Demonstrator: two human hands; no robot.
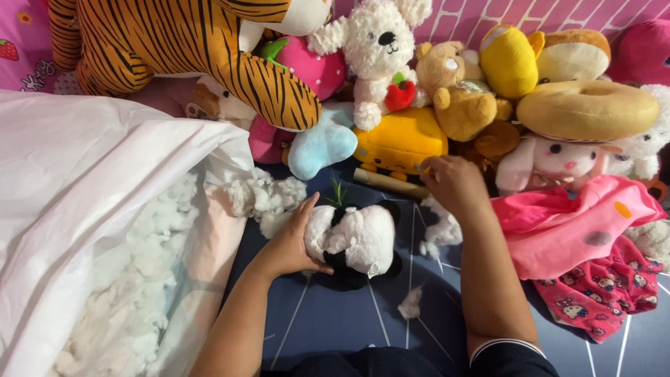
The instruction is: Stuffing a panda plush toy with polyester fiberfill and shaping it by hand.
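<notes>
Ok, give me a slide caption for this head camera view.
Left hand grips a black-and-white plush panda; right hand reaches toward a wooden stick.

The tiger toy (181,49) is cut off by the top edge. The right hand (453,183) hides its own fingertips.

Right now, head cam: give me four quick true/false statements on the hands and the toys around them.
1. The left hand holds the panda plush. True.
2. The right hand rests on the pink cloth. False: it reaches at the wooden stick by the yellow plush.
3. The white bag holds loose stuffing. True.
4. The tiger plush lies right of the panda plush. False: it lies upper left.
</notes>
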